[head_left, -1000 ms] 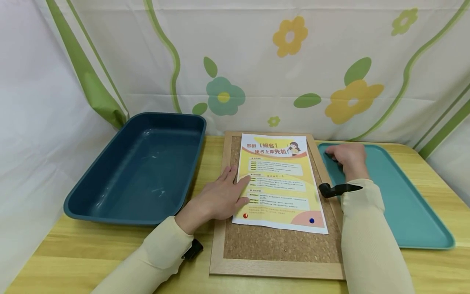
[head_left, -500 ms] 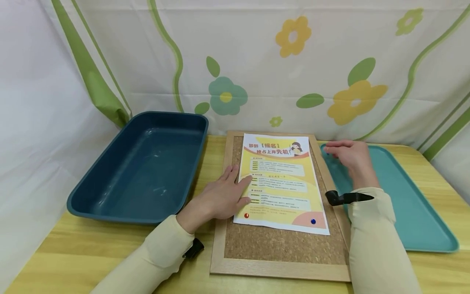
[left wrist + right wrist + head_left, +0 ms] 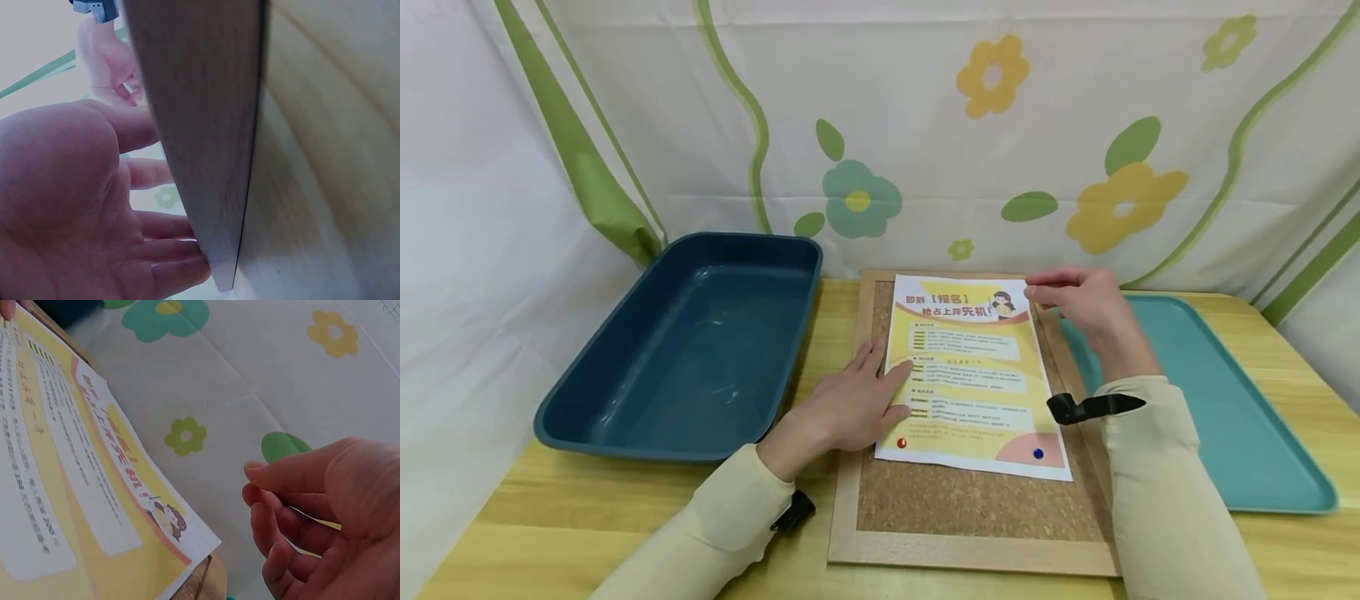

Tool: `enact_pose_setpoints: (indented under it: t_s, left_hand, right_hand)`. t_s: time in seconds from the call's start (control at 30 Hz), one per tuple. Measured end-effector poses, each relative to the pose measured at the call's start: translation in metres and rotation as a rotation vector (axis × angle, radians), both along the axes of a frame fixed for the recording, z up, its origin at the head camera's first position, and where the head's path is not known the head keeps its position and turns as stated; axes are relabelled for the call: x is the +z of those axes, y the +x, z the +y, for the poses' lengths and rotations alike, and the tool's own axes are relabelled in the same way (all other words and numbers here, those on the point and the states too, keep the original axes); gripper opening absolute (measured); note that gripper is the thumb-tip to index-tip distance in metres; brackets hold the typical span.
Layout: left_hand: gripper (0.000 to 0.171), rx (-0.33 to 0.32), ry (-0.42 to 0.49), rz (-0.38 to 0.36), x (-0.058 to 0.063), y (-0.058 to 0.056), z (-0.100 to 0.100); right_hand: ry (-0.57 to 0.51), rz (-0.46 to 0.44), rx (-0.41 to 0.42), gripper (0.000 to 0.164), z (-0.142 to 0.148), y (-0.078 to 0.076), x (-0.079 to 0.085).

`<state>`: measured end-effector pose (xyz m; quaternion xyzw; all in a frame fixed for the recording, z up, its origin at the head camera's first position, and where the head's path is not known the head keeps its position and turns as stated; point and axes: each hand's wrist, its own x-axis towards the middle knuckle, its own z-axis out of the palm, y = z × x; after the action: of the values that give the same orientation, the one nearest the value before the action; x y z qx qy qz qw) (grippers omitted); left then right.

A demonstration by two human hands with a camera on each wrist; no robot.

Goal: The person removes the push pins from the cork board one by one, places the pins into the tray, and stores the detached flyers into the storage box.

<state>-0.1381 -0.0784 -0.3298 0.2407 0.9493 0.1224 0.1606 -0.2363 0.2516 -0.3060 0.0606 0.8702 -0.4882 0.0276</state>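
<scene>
A printed poster [image 3: 966, 375] lies on a cork board [image 3: 970, 508] with a wooden frame. A red thumbtack [image 3: 902, 443] sits at its lower left, a blue thumbtack [image 3: 1038, 454] at its lower right. My left hand [image 3: 850, 408] rests across the board's left frame, fingertips on the poster's left edge. In the left wrist view its spread fingers reach over the frame's side [image 3: 200, 125]. At the poster's upper right corner, my right hand [image 3: 1093, 312] holds thumb and index finger pinched together. The small thumbtack between them is hidden by the fingertips.
A deep dark blue basin [image 3: 681, 358] stands on the wooden table [image 3: 497, 500] to the left. A shallow teal tray [image 3: 1210, 400] lies at the right, partly behind my right arm. The flowered curtain [image 3: 925, 125] hangs right behind the board.
My right hand has risen from the teal tray and moved left to the poster's upper right corner, a small blue spot showing at its fingertips midway. My left hand has stayed in place.
</scene>
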Motion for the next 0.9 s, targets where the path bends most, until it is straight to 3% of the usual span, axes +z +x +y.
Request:
enact_pose_setpoints:
  t_s: [0.57,0.9]
  left_hand:
    - [0.063,0.014,0.008,0.002,-0.002,0.000,0.000]
    - [0.068,0.059,0.000,-0.017,-0.001,0.000,0.002]
  right_hand:
    - [-0.052,0.057,0.217,0.033,-0.066,0.032,0.032]
    - [-0.030,0.039,0.294,0.025,-0.081,0.049,0.024]
